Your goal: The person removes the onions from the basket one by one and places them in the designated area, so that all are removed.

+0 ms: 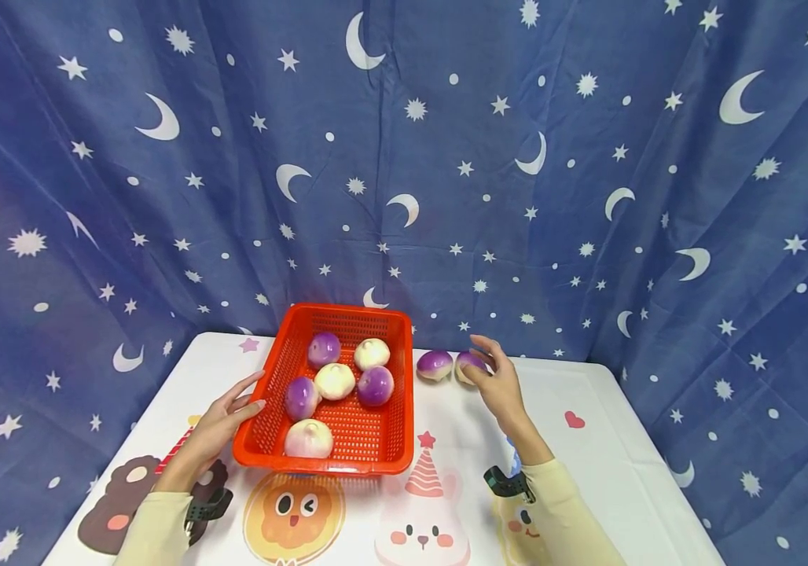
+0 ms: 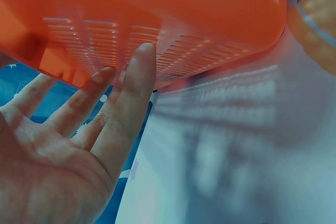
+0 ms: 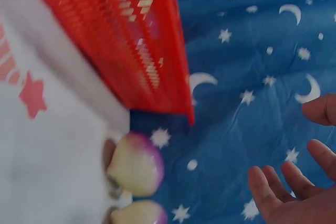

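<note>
A red plastic basket (image 1: 361,434) with slotted walls holds several turnips, some showing purple like this turnip (image 1: 376,386), others pale like this one (image 1: 335,381). My left hand (image 1: 213,432) is at the basket's left side; the left wrist view shows its straight fingers (image 2: 137,77) against the slotted wall. Two purple-and-white turnips sit on the table right of the basket: a left one (image 1: 435,365) and a right one (image 1: 462,369), partly hidden behind my right hand (image 1: 503,393). In the right wrist view, that hand's spread fingers are apart from both turnips and hold nothing.
The white tablecloth (image 1: 574,472) carries printed cartoon figures and a red heart. Behind the table hangs a blue curtain (image 1: 446,196) with moons and stars. Each wrist wears a dark strap, such as the right strap (image 1: 506,481).
</note>
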A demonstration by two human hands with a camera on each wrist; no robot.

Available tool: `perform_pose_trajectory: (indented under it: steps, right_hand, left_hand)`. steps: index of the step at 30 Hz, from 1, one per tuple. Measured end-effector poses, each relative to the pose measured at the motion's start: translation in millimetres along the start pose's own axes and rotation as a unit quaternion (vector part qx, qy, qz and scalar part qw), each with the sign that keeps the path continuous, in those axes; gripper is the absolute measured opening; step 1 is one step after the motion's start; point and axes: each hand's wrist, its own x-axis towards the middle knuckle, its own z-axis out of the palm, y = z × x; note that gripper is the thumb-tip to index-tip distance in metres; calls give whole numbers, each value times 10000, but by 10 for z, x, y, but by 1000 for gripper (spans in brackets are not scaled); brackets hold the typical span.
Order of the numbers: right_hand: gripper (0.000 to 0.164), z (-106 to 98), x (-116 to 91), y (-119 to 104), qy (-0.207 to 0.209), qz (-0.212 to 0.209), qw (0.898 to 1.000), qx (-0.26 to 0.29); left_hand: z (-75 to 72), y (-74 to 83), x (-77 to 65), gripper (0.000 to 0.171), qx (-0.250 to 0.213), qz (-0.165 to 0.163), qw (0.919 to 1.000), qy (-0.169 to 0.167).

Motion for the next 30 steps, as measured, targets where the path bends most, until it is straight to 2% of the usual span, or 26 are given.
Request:
perform_pose_trajectory:
  steps: [5,8,15,24,30]
  right_hand:
    - [55,107,-79,-171,-65,-249,9992,313]
    - [55,166,-109,-250,-242,-387,9980,444]
    - [55,285,-160,-379,-387,-617,9964,444]
    - [53,460,-312,-523,-763,-554,9932,690]
    - [52,573,-356,-533,-912,-432,9920,760]
  left_hand:
    - [3,-4,-10,68,-7,7,10000,22]
    - [1,-14,-14,68,10,-1,10000,7]
    - [0,-17,-11,67,0,-9,10000,70]
    - [-4,-27,0,67,-25,-21,10000,24]
    - [10,18,-18,67,-81,-46,10000,-11]
